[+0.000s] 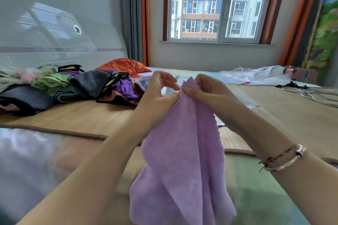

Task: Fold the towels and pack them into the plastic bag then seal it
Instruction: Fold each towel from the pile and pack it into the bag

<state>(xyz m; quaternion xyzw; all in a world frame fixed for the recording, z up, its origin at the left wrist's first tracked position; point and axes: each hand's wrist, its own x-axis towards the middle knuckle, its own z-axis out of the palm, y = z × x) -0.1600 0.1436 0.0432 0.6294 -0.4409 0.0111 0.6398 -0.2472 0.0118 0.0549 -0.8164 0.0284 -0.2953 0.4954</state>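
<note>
Lilac towel (182,160), cloth heap (69,86) beyond

Soft daylight from window (218,5); glare on glossy headboard (54,38); wide-angle bending at edges; lower corners blurred.

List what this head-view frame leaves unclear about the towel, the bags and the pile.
- Lilac towel: lower hem cut off by the bottom edge.
- Clear plastic bag: mostly hidden behind left hand, right hand and towel; open or sealed unknown.
- Cloth pile: pieces overlap, count unclear.
- Far plastic bags: crumpled, contents unreadable.
</note>
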